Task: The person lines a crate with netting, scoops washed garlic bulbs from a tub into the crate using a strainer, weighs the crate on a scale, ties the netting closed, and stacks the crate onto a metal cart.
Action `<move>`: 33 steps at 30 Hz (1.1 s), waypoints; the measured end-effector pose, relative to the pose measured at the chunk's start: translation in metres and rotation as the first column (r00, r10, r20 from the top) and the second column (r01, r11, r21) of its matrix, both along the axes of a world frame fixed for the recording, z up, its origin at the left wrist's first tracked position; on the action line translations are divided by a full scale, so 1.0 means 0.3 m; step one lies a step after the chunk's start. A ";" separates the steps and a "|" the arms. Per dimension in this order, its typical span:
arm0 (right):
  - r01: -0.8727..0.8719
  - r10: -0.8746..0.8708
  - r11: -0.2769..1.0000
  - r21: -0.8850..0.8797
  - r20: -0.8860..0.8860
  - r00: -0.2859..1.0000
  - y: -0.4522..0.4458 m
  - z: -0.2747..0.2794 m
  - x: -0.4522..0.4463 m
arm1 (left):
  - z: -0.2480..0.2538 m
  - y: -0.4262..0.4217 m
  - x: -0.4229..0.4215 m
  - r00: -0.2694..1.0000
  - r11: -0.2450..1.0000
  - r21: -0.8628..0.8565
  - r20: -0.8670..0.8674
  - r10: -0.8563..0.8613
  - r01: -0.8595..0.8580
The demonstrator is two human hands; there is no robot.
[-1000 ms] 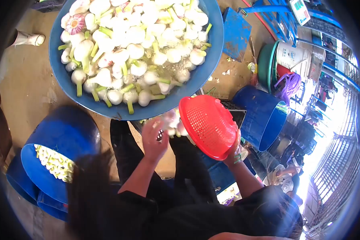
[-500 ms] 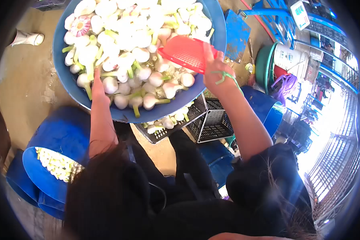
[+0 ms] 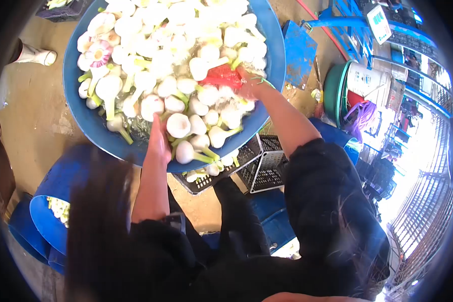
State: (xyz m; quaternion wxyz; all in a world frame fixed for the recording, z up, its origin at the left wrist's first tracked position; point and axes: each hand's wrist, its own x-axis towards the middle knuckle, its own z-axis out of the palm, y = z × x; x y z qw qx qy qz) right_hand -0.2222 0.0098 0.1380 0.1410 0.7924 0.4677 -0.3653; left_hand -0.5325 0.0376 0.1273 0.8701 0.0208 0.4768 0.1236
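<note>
Basket [image 3: 221, 77], red perforated plastic: prob. light, slick; grip rim. R hand [image 3: 248, 85] clamped on it; L hand [image 3: 158, 142] by round white garlic bulbs [image 3: 178, 125], hold unclear.

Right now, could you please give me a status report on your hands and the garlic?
Right hand on red basket, among garlic bulbs in blue tub. Left hand beside near-side bulbs. Bulbs partly hide basket.

The tub [image 3: 274, 85] is blue, the garlic [image 3: 178, 125] white with green stems [image 3: 203, 158], one bulb [image 3: 100, 52] streaked pink, the basket [image 3: 222, 77] red, the crate [image 3: 269, 177] black.
</note>
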 end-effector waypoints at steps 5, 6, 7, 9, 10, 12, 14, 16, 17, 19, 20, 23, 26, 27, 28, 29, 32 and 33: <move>0.052 -0.086 0.970 -0.237 -0.138 0.987 0.072 0.266 0.014 | 0.040 -0.009 -0.035 0.991 0.993 0.080 -0.096 0.098 -0.090; 0.144 -0.206 0.936 -0.322 -0.168 0.964 0.086 0.292 0.021 | 0.024 0.022 -0.032 0.981 0.993 0.040 -0.153 0.117 -0.112; 0.055 -0.109 0.962 -0.269 -0.191 0.976 0.078 0.280 0.027 | 0.047 0.070 -0.025 0.967 0.995 -0.033 -0.239 0.086 -0.096; -0.011 -0.014 0.976 -0.218 -0.114 0.993 0.071 0.208 -0.030 | -0.033 0.112 -0.064 0.983 0.996 -0.071 -0.181 0.030 -0.044; -0.079 0.074 0.983 -0.168 -0.036 0.997 0.064 0.141 -0.053 | -0.058 0.130 -0.068 0.983 0.996 -0.091 -0.183 -0.021 0.004; -0.136 0.132 0.982 -0.131 -0.040 0.990 0.002 -0.089 -0.068 | -0.106 0.127 -0.053 0.971 0.993 -0.116 -0.239 -0.029 0.001; -0.023 -0.005 0.953 -0.301 -0.090 0.996 -0.001 -0.197 -0.078 | -0.120 0.116 -0.009 0.938 0.991 -0.132 -0.344 -0.035 -0.012; 0.157 -0.228 0.931 -0.329 -0.188 0.955 0.006 -0.155 -0.080 | -0.243 0.048 -0.011 0.945 0.997 0.024 -0.315 0.083 -0.080; 0.294 -0.423 0.867 -0.401 -0.282 0.861 0.003 -0.129 -0.083 | -0.221 0.061 -0.003 0.950 0.997 0.044 -0.302 0.073 -0.062; 0.126 -0.213 0.932 -0.340 -0.233 0.949 0.040 -0.139 -0.056 | -0.162 0.064 0.004 0.953 0.996 -0.079 -0.298 -0.053 0.030; -0.072 0.017 0.948 -0.311 -0.174 0.985 0.037 -0.139 -0.047 | -0.154 0.051 -0.001 0.955 0.996 -0.081 -0.291 -0.060 0.038; 0.178 -0.213 0.970 -0.166 -0.227 0.950 -0.040 -0.072 -0.023 | -0.151 0.029 -0.049 0.996 0.998 0.013 -0.068 -0.065 0.066; 0.185 -0.400 0.853 -0.488 -0.384 0.832 0.006 0.190 -0.017 | 0.003 0.060 -0.045 0.997 0.990 -0.117 0.039 -0.070 0.074; 0.187 -0.407 0.846 -0.499 -0.381 0.830 -0.025 0.196 -0.003 | 0.028 0.062 -0.048 0.996 0.987 -0.136 0.034 -0.084 0.088; 0.216 -0.456 0.834 -0.508 -0.415 0.787 -0.054 0.193 0.009 | 0.024 0.068 -0.058 0.996 0.985 -0.148 0.032 -0.087 0.091; 0.231 -0.498 0.818 -0.527 -0.447 0.743 -0.075 0.177 0.007 | 0.014 0.060 -0.069 0.996 0.997 -0.079 0.082 -0.018 0.025; 0.314 -0.503 0.806 -0.502 -0.302 0.810 -0.072 0.155 -0.106 | 0.013 0.041 -0.044 0.981 0.988 0.036 0.134 0.142 -0.148; 0.337 -0.513 0.809 -0.481 -0.300 0.804 -0.074 0.139 -0.130 | 0.054 0.042 -0.029 0.982 0.988 -0.003 0.111 0.152 -0.153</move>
